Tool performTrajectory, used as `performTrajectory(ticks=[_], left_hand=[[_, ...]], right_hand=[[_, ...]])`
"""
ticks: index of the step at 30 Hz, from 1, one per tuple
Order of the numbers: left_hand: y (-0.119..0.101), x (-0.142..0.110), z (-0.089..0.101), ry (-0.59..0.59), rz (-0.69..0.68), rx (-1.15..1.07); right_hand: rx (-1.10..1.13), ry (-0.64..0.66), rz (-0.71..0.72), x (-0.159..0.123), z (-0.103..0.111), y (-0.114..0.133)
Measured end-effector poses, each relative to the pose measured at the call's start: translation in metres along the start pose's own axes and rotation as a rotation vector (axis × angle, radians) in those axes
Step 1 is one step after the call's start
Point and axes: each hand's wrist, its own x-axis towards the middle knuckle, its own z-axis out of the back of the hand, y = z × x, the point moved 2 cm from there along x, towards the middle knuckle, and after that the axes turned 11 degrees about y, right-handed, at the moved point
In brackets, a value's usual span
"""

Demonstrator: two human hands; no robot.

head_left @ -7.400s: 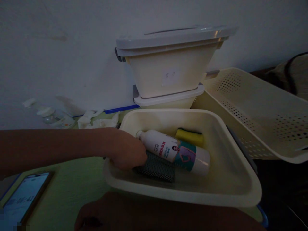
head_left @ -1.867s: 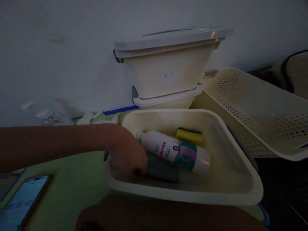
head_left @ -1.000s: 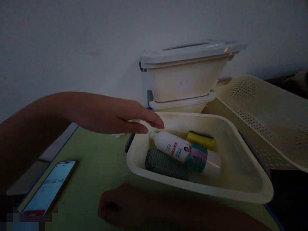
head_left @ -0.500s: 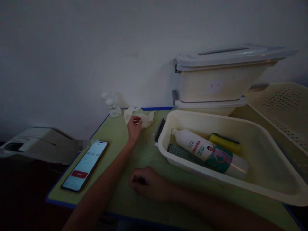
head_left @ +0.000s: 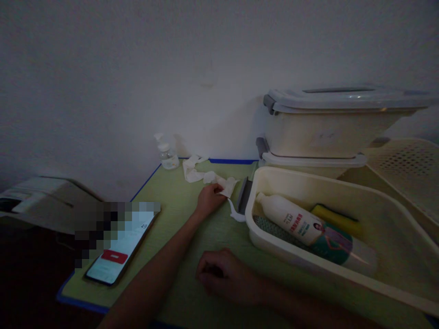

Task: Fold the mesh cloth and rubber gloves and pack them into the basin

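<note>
My left hand (head_left: 208,201) is closed in a pinch on a crumpled white tissue (head_left: 227,184) that trails across the green table towards the back wall. It lies just left of a cream bin (head_left: 308,183). Lying in the bin are a white bottle (head_left: 291,220) with a teal label, a yellow sponge (head_left: 338,216) and a dark mesh scrubber (head_left: 269,225). My right hand (head_left: 224,274) rests on the table nearer to me, curled into a loose fist with nothing visible in it.
A lit phone (head_left: 118,253) lies near the table's left front edge. A small clear pump bottle (head_left: 168,156) stands at the back by the wall. Two lidded bins (head_left: 329,130) are stacked behind the open bin, beside a perforated basket (head_left: 408,169).
My left hand left the bin, reached to the tissue at the back and has drawn it towards the bin. The view swung left. My right hand stayed curled on the table.
</note>
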Motion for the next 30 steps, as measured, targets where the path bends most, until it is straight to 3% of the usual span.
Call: performTrajectory(ticks=[5,12,19,23,26,30], left_hand=[[0.002,0.001,0.004,-0.028,0.006,-0.101],[0.002,-0.004,0.014,-0.166,0.027,-0.456],[0.010,-0.031,0.020,-0.088,0.071,-0.692],[0.007,-0.050,0.022,-0.044,0.065,-0.777],[0.000,-0.060,0.023,0.106,0.037,-0.912],[-0.009,-0.070,0.022,0.487,0.016,-1.031]], right_hand=[[0.050,0.019,0.002,0.001,0.001,0.000],[0.257,-0.019,0.002,0.009,0.007,-0.002],[0.555,-0.363,0.108,0.013,0.022,-0.003],[0.717,-0.450,0.128,0.013,0.025,-0.004],[0.770,-0.477,0.139,0.013,0.028,-0.003],[0.798,-0.506,0.164,0.012,0.030,0.000]])
